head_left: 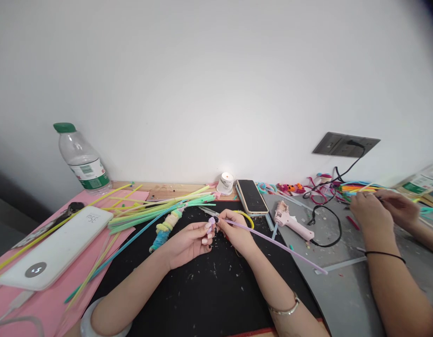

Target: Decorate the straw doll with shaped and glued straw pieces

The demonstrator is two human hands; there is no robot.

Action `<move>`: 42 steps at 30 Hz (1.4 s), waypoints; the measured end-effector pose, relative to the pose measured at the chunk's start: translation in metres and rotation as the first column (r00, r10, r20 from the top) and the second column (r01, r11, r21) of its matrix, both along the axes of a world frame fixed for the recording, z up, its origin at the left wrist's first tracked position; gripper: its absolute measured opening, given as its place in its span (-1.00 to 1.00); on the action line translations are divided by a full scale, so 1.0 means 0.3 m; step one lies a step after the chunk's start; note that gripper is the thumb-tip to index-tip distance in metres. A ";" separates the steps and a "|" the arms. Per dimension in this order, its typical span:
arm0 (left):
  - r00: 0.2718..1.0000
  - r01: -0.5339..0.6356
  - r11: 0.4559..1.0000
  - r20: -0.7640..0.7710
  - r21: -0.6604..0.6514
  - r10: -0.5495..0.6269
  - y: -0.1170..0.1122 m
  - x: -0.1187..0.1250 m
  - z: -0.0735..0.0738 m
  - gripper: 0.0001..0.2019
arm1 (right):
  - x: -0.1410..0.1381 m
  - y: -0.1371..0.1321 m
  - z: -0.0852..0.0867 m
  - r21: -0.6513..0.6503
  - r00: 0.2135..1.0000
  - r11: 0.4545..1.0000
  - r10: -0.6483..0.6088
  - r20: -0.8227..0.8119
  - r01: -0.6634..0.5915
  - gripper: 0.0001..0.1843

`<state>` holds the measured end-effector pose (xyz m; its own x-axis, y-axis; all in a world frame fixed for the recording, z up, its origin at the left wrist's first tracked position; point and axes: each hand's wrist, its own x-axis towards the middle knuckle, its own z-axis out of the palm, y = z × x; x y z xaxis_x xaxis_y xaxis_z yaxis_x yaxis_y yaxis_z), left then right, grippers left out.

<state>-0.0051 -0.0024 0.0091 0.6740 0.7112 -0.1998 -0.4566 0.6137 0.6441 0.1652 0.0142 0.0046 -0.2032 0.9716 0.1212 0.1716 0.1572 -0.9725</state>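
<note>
Lilac pipe cleaner point(282, 246) sits between both hands, above black mat point(209, 304); left hand point(190, 241) fingers clamp its curled end, right hand point(237, 234) fingers pinch just beside it, long tail running off right. Good work here likely needs a firm left pinch, small even bends, no twist in the tail. Green-capped bottle point(84, 161): clear plastic, fill level unclear. Small white cup point(224, 185) near wall point(216, 93): contents unclear.

Lilac stem point(272, 241) (in both hands point(192, 239) point(236, 234))
</note>
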 end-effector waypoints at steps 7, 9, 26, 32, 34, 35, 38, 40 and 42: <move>0.998 -0.010 0.999 0.059 -0.031 0.012 0.003 0.001 0.011 -0.92 | 0.003 0.000 0.000 -0.040 0.988 0.999 0.002 -0.155 -0.008 -0.81; 0.998 -0.004 1.000 0.058 -0.027 0.006 0.003 0.002 0.012 -0.92 | 0.004 -0.001 0.003 -0.027 0.985 0.999 0.024 -0.173 -0.029 -0.81; 0.946 -0.117 0.974 -0.276 0.196 0.169 0.000 0.016 -0.030 -0.77 | 0.014 0.007 0.009 -0.013 0.990 0.999 0.048 -0.136 -0.050 -0.88; 0.925 -0.187 0.963 -0.296 0.191 0.239 0.006 0.018 -0.029 -0.70 | 0.011 0.007 0.019 -0.026 0.996 1.000 0.003 -0.087 -0.005 -0.87; 0.924 -0.216 0.961 -0.282 0.171 0.258 0.003 0.020 -0.020 -0.69 | 0.007 0.005 0.018 -0.039 0.994 0.999 -0.020 -0.104 0.016 -0.88; 0.922 -0.227 0.960 -0.281 0.166 0.267 0.001 0.023 -0.015 -0.67 | 0.005 0.004 0.017 -0.041 0.992 0.999 -0.030 -0.120 0.025 -0.89; 0.904 -0.245 0.945 -0.301 0.216 0.303 -0.003 0.034 -0.006 -0.58 | 0.000 0.002 0.009 -0.037 0.984 0.999 -0.039 -0.173 0.033 -0.89; 0.881 -0.249 0.917 -0.320 0.313 0.348 -0.002 0.042 -0.009 -0.51 | -0.002 0.002 0.003 -0.044 0.982 0.998 -0.044 -0.186 0.037 -0.88; 0.849 -0.241 0.867 -0.337 0.436 0.406 0.001 0.047 -0.019 -0.49 | -0.004 0.001 -0.002 -0.066 0.981 0.997 -0.058 -0.187 0.046 -0.86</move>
